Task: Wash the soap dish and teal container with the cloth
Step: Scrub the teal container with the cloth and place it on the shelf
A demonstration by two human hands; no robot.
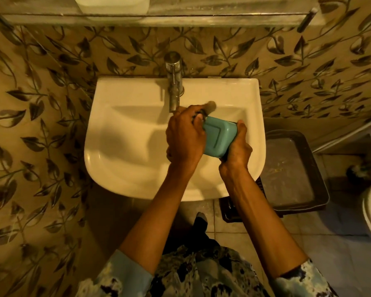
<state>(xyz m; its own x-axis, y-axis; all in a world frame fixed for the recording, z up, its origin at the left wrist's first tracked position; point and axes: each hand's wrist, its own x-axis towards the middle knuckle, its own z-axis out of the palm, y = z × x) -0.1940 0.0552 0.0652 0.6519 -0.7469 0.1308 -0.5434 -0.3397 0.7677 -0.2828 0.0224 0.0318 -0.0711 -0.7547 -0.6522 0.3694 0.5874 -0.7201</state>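
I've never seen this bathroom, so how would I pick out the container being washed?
Find the white sink under the metal tap. Over its basin, the left hand and right hand hold the teal container between them. It is the only blue-green thing there, boxy with rounded corners.

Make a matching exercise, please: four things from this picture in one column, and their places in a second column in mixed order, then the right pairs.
Things:
1. teal container
2. tap
3. dark tray
4. cloth

Places:
A. on the floor, right of the sink
B. at the back rim of the sink, in the middle
C. between both hands, over the basin
D. in the left hand, just beyond the container

Pairs: 1-C, 2-B, 3-A, 4-D. The right hand grips the container's right side.
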